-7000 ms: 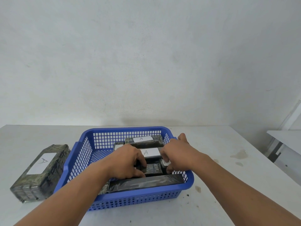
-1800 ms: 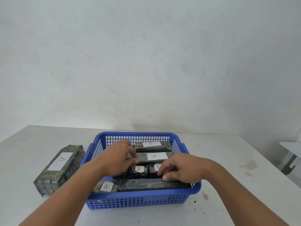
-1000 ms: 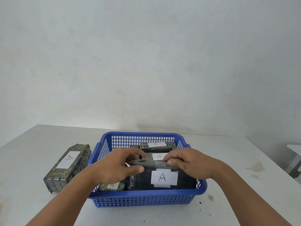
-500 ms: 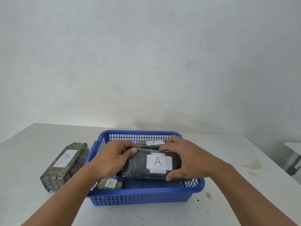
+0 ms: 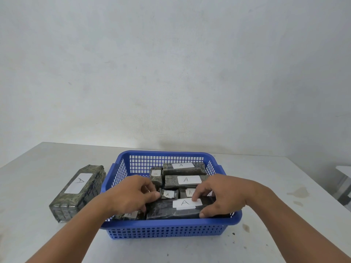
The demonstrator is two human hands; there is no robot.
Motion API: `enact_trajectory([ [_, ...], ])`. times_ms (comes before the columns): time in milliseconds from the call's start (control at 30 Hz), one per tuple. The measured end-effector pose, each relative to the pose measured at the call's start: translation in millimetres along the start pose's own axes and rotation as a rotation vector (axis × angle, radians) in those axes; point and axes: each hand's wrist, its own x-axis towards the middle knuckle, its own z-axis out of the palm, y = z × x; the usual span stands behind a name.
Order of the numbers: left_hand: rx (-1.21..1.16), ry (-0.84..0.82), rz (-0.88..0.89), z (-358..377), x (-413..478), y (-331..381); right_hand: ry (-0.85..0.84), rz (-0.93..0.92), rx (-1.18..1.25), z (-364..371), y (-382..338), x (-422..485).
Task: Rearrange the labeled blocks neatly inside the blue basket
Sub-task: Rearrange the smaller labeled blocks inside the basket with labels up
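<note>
In the head view, a blue plastic lattice basket (image 5: 171,227) is seen on a pale grey table (image 5: 28,234), close to the near edge. Several dark, camouflage-patterned blocks wrapped in glossy film, each with a white paper label marked "A", are packed inside it. Two long blocks (image 5: 185,168) are laid crosswise at the far right, a narrow one (image 5: 156,176) is set beside them, and two small ones (image 5: 169,194) are placed in the middle. A long dark block (image 5: 171,210) is laid flat, label up, along the near wall, and another small block (image 5: 131,215) is partly seen at its left end.

The long dark block is held by the right hand (image 5: 222,196): fingertips are pressed on the label and upper edge, and the thumb is curled against the near side. The left hand (image 5: 133,196) is loosely curled at the block's left end, with the thumb pointing toward it; whether anything is actually gripped there cannot be told, since the fingertips are hidden.

A large camouflage-wrapped block (image 5: 77,192), also labelled, is left on the table just beside the basket's left wall.

The blocks are judged to be stiff and fairly heavy for their size. The film is probably slick, so a hold across the two long sides, or at both ends, is preferred to a pinch on the label, which looks partly lifted and could peel.
</note>
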Motion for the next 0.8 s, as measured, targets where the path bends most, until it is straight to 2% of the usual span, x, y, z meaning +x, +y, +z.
enact_trajectory([
  [100, 0.069, -0.06, 0.055, 4.2, -0.3, -0.7, -0.015, 0.01, 0.002, 1.9, 2.1, 2.9],
  [200, 0.136, -0.025, 0.087, 5.9, 0.1, -1.0, -0.014, 0.02, -0.013, 3.6, 4.9, 3.8],
  [433, 0.138, 0.003, 0.087, 7.5, 0.7, -0.5, 0.017, 0.021, 0.033, 8.8, 7.5, 4.7],
  [667, 0.145, 0.024, 0.087, 9.6, -2.4, -1.3, -0.053, 0.001, 0.016, 8.3, 4.8, 10.8],
  [800, 0.29, 0.041, 0.104, 11.8, 0.1, 2.2, 0.009, 0.041, 0.001, 17.6, 3.6, 16.2],
])
